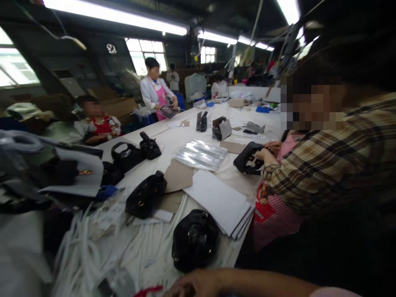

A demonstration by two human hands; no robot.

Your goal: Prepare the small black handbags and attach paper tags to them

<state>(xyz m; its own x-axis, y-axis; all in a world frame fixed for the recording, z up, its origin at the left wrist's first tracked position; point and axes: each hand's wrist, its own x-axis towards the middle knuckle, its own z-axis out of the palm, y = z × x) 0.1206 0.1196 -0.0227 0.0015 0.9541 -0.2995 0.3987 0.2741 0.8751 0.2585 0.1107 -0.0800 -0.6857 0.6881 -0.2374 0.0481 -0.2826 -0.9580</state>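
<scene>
My right hand (193, 284) is at the bottom edge, its forearm coming in from the lower right. The fingers are dark and cut off by the frame, so their grip is hidden. Just beyond it sits a black handbag (194, 239), the nearest thing to this hand. A strip of something red (149, 291) shows left of the fingers; whether they touch it I cannot tell. Another black handbag (146, 194) lies farther up the table on brown card. My left hand is out of view.
White sheets (221, 202) are stacked beside clear plastic sleeves (201, 154) on the long table (173, 138). White tubing (83, 239) tangles at lower left. On the right, a co-worker in a plaid shirt (297, 177) handles a black bag (249, 159). Other people are along the far-left side.
</scene>
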